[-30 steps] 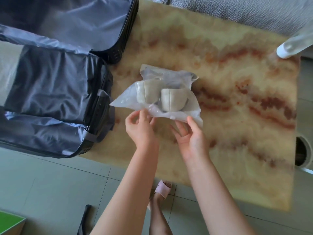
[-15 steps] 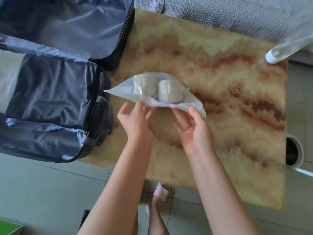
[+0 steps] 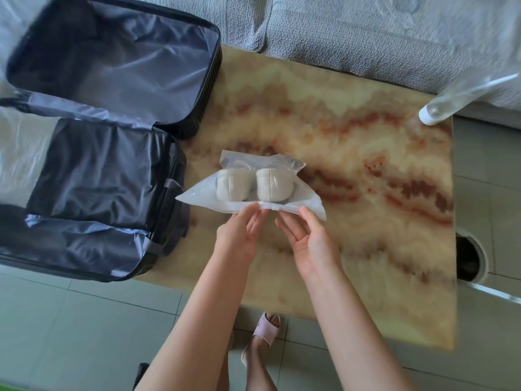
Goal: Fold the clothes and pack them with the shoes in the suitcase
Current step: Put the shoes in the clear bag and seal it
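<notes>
A clear plastic bag [image 3: 298, 203] holding two small cream shoes [image 3: 253, 184] lies on the marble table [image 3: 352, 170], just right of the suitcase. My left hand [image 3: 239, 235] pinches the middle of the bag's near edge, which is slightly raised. My right hand [image 3: 308, 244] is beside it with the palm turned up, and its straight fingertips touch the same edge. The dark suitcase [image 3: 93, 176] lies open at the left with both halves lined in shiny fabric. No clothes show on the table.
A grey textured sofa cover [image 3: 366, 38] runs along the table's far side. A clear bottle with a white cap [image 3: 439, 108] pokes in at the right. A round bin [image 3: 470, 261] stands on the tiled floor beside the table. My slippered foot [image 3: 265, 328] is below the table's edge.
The bag has settled lower onto the table with the shoes' heels facing me. Both hands have come closer together at the middle of its near edge.
</notes>
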The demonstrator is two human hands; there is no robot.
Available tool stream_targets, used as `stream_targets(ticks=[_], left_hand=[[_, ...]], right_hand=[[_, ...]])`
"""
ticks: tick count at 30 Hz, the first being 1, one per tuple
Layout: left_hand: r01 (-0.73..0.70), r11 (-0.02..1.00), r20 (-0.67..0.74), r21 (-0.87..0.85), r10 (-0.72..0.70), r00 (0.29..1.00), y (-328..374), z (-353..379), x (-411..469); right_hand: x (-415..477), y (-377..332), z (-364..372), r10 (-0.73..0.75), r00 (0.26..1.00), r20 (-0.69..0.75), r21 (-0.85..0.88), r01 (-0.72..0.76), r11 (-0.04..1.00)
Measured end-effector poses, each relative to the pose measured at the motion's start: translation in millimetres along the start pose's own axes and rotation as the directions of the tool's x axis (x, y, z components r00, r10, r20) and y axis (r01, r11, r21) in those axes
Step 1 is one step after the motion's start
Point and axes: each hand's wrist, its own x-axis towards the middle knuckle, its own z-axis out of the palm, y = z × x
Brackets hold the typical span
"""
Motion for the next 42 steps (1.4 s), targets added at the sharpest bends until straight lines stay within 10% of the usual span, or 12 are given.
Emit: stream_targets(ticks=[6, 9, 11, 12, 26, 28, 31, 34, 36, 42], left_hand=[[-0.074, 0.994, 0.001, 0.086, 0.074, 0.997, 5, 17, -16], [-0.068, 0.991, -0.029, 0.113, 0.072, 0.997, 8, 23, -19], [-0.072, 0.986, -0.043, 0.151, 0.08, 0.996, 11, 27, -20], [-0.085, 0.982, -0.044, 0.168, 0.094, 0.995, 12, 30, -21], [-0.366, 0.871, 0.096, 0.327, 0.355, 0.93, 33, 43, -33], [-0.51, 0.706, 0.196, 0.491, 0.481, 0.854, 36, 38, -34], [-0.721, 0.117, 0.474, 0.683, 0.68, 0.559, 43, 28, -32], [-0.759, -0.459, 0.851, 0.462, 0.469, 0.234, 55, 29, -21], [-0.761, -0.586, 0.954, 0.277, 0.263, 0.144, 63, 36, -7], [-0.811, -0.558, 0.982, 0.178, 0.049, 0.182, 72, 50, 15]], right_hand=[[-13, -9, 2, -0.34, 0.925, -0.169, -0.432, 0.241, 0.869], [-15, -7, -15, -0.792, 0.581, 0.187, -0.834, 0.52, 0.184], [-5, -7, -22, -0.701, 0.45, 0.554, -0.791, 0.547, -0.274], [1, -10, -21, -0.665, 0.426, 0.613, -0.759, 0.551, -0.347], [13, -32, 17, -0.642, 0.55, 0.535, -0.733, 0.679, -0.029], [12, -34, 19, -0.624, 0.575, 0.529, -0.74, 0.673, -0.007], [16, -36, 22, -0.603, 0.567, 0.56, -0.744, 0.665, -0.066], [18, -35, 22, -0.598, 0.582, 0.55, -0.737, 0.676, -0.02], [19, -35, 21, -0.611, 0.587, 0.531, -0.738, 0.675, 0.007], [16, -36, 25, -0.624, 0.578, 0.527, -0.748, 0.663, -0.017]])
